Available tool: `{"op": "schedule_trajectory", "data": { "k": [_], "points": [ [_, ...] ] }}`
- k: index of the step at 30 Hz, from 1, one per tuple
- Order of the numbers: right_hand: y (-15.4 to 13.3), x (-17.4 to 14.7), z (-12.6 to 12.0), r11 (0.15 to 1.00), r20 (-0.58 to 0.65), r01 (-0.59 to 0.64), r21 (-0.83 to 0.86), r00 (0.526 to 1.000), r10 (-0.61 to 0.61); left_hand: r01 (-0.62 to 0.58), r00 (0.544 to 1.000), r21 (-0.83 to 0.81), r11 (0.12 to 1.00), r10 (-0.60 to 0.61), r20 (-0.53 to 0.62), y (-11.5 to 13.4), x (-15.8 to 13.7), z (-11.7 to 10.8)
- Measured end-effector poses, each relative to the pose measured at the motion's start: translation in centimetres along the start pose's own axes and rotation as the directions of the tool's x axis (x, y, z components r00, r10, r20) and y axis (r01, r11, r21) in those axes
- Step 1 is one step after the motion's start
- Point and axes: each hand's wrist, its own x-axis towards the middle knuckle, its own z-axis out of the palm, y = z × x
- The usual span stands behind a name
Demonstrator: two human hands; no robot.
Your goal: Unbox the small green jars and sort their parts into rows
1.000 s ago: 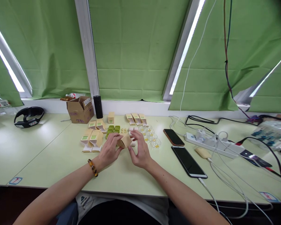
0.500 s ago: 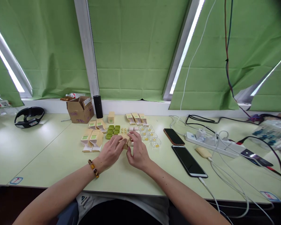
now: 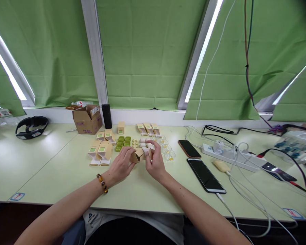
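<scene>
Between my hands is a small kraft-paper box (image 3: 137,156) with its flap opened out. My left hand (image 3: 122,162) grips its left side, fingers bent round it. Thumb and fingers of my right hand (image 3: 155,160) pinch the pale flap (image 3: 146,150) on the right. Just beyond lie several green square cups (image 3: 119,147), small yellowish pieces (image 3: 135,143), pale rolls (image 3: 143,140) and clear cups (image 3: 170,156) with yellow centres. To the left stand several open kraft boxes (image 3: 104,149) with green labels; three more boxes (image 3: 148,129) sit farther back.
A cardboard carton (image 3: 87,120) and a black cylinder (image 3: 106,116) stand at the back. Right of my hands lie two phones (image 3: 206,176) (image 3: 189,149), a power strip (image 3: 229,157) and tangled cables. A black headset (image 3: 32,128) rests far left.
The box in my hands has been opened: its flap now points right. My right hand has shifted slightly right with the flap, while my left hand keeps hold of the box.
</scene>
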Motion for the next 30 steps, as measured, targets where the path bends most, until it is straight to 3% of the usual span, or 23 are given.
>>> {"op": "schedule_trajectory", "data": {
  "k": [4, 11, 13, 15, 19, 24, 30],
  "points": [
    [0.0, 0.4, 0.0, 0.965, -0.087, -0.157, 0.210, 0.980, 0.179, -0.026, 0.999, -0.081, 0.996, 0.022, -0.043, -0.2, 0.1, 0.2],
    [0.3, 1.4, -0.6, 0.945, -0.235, -0.226, 0.235, 0.931, 0.281, 0.048, 0.999, -0.120, 0.992, -0.051, -0.016, 0.0, 0.2, 0.0],
    [0.7, 1.4, -0.9, 0.976, -0.298, -0.169, 0.139, 0.933, 0.204, 0.076, 0.997, -0.118, 0.990, -0.078, -0.009, 0.3, 0.3, -0.2],
    [1.1, 1.5, -1.1, 0.999, -0.323, -0.050, -0.017, 0.945, 0.041, 0.088, 0.996, -0.113, 0.990, -0.089, -0.002, 0.4, 0.3, -0.3],
    [1.6, 1.3, -1.4, 0.951, -0.193, 0.179, -0.252, 0.954, -0.230, 0.089, 0.996, -0.092, 0.992, -0.089, 0.005, 0.3, 0.2, -0.2],
    [1.4, 0.7, -0.9, 0.931, 0.010, 0.259, -0.258, 0.964, -0.266, 0.095, 0.995, -0.039, 0.995, -0.097, -0.032, -0.1, 0.1, -0.1],
    [0.7, 0.6, -1.2, 0.942, -0.002, 0.260, -0.214, 0.964, -0.267, 0.118, 0.990, -0.001, 0.993, -0.117, -0.078, -0.4, 0.3, -0.1]
  ]
}}
